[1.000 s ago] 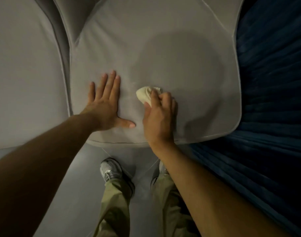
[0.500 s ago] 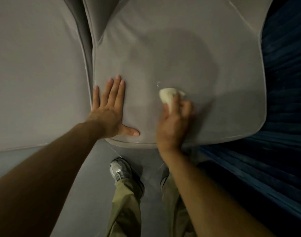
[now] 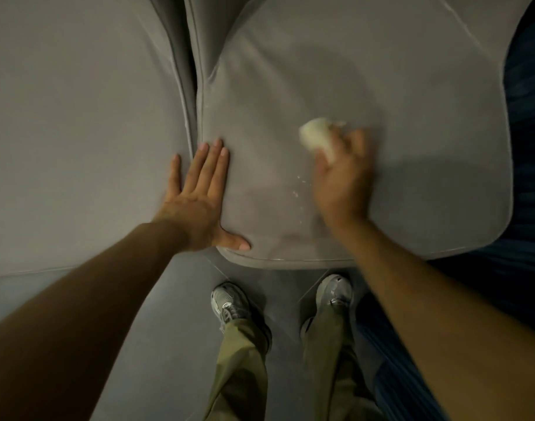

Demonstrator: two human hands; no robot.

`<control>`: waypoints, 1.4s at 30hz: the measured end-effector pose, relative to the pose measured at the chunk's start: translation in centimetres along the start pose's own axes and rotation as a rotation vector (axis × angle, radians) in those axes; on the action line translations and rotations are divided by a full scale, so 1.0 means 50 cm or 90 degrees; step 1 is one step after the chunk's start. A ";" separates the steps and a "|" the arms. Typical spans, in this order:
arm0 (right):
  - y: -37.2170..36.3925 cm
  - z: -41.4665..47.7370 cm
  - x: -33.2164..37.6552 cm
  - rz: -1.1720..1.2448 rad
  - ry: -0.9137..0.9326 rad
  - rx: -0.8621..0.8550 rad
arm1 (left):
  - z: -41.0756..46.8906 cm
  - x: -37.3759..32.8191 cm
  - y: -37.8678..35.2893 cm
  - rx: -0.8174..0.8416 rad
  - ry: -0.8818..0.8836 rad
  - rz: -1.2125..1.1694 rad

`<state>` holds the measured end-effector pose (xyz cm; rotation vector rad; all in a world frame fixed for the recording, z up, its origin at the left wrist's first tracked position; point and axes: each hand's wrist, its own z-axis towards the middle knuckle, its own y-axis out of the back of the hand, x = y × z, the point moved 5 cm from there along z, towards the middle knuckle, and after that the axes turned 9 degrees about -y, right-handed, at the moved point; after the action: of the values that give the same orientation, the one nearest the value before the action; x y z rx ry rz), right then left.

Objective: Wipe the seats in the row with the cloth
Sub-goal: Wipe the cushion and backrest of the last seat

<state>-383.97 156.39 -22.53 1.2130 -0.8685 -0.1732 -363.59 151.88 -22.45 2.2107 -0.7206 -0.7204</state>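
At your right hand: your right hand (image 3: 342, 180) was closed round the balled cloth (image 3: 317, 136), which stuck out past your fingertips and pressed onto the seat cushion (image 3: 366, 86); motion blur hid the exact finger wrap.
At your left hand: your left hand (image 3: 201, 196) lay flat and released, fingers spread, braced on the cushion's left front corner, its little finger reaching over the gap toward the neighbouring seat (image 3: 78, 117).
Cloth position: it sat on the right-centre of the cushion, up and to the right of your left hand, well apart from it.
Nearer hand: the right one carried the cloth; the left only steadied.
Key relation: pale crumbs (image 3: 296, 186) lay on the cushion between your hands, just left of your right wrist and nearer the front edge than the cloth.
Likely next stroke: a pull back and leftward over those crumbs, in my judgement.
Unwiped ground: the neighbouring seat stretched away to the left.
Beyond the cushion: dark blue fabric (image 3: 527, 147) bordered its right side; your shoes (image 3: 229, 302) stood on the floor (image 3: 169, 314) below its front edge.
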 end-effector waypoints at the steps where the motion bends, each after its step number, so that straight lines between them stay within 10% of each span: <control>1: -0.014 -0.039 0.032 0.000 0.042 0.005 | 0.000 0.000 0.001 -0.004 0.000 -0.003; 7: 0.008 -0.106 0.080 0.105 0.163 0.107 | -0.010 0.008 -0.004 -0.057 -0.024 -0.022; 15: -0.007 0.108 0.024 -0.025 0.021 0.054 | -0.024 0.024 -0.021 -0.140 -0.066 0.004; 25: 0.009 -0.149 0.114 0.106 0.284 0.220 | -0.046 0.051 -0.023 -0.176 -0.075 0.086; 33: -0.053 0.096 0.133 0.018 0.093 0.119 | -0.060 0.067 -0.033 -0.174 -0.030 0.028; 42: -0.003 -0.257 0.104 0.061 0.286 0.236 | -0.090 0.068 -0.037 -0.160 -0.049 0.086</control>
<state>-371.86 163.02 -21.16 1.4747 -0.5731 0.3430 -357.71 152.70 -22.06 1.8974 -0.7650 -0.7854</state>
